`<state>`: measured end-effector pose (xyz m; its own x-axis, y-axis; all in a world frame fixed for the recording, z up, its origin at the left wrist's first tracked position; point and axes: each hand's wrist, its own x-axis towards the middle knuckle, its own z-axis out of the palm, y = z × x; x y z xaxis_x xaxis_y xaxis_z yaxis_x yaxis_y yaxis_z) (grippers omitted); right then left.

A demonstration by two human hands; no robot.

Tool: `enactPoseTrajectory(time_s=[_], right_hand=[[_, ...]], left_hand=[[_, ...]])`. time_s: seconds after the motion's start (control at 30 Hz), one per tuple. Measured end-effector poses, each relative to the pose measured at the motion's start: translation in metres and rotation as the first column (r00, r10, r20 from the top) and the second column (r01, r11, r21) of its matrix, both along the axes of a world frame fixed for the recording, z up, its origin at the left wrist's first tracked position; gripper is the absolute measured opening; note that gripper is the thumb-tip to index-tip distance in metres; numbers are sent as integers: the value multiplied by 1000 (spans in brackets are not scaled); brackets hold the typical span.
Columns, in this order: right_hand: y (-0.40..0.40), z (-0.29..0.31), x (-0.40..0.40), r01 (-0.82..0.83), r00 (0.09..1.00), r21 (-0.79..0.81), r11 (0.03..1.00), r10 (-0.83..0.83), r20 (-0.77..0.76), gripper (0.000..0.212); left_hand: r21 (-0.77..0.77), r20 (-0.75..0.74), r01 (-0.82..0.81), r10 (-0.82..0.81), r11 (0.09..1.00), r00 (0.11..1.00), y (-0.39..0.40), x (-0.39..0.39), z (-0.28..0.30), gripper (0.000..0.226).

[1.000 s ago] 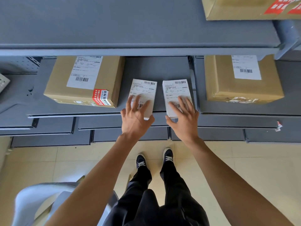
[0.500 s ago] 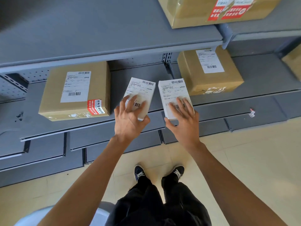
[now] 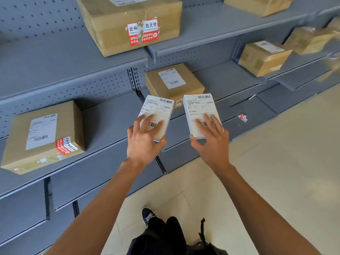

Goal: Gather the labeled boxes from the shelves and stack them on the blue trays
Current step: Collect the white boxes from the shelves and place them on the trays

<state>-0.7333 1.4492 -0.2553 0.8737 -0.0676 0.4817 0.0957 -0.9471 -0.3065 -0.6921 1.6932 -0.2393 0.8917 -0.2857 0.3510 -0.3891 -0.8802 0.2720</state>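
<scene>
Both bare arms reach forward, palms down, the left hand point(image 3: 142, 142) and the right hand point(image 3: 211, 138) side by side in front of the grey shelves point(image 3: 103, 124). Each small white box carries a printed shipping label with barcodes, its text too small to read. The left grip is closed on the left white box point(image 3: 156, 115), fingers spread over its top and thumb under its near edge, the right on the right white box point(image 3: 201, 111), both clear of the shelf

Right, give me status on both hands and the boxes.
Left hand holding a small white box. Right hand holding a second white box. Both clear of the shelf. No blue trays in view.
</scene>
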Motion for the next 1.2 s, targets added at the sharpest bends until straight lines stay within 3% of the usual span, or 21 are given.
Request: enactPoseTrajectory(time_s=[0.33,0.7,0.93,1.2], right_hand=[[-162,22,-127,311,949,-21,950,-311,-39,57],[-284,47,-231,573,820,-3,820,-573,-9,54],[-342,48,-242,669,742,48,742,-670,20,54],[-426,61,-192,715,699,2,699,-715,-2,54]], left_hand=[[4,70,287,-287,958,955,-170,-58,40,54],[2,108,568,-565,823,818,-334,-93,62,47],[-68,113,654,-645,753,755,-415,-85,62,51],[-124,87,701,-696,702,713,-514,-27,56,52]])
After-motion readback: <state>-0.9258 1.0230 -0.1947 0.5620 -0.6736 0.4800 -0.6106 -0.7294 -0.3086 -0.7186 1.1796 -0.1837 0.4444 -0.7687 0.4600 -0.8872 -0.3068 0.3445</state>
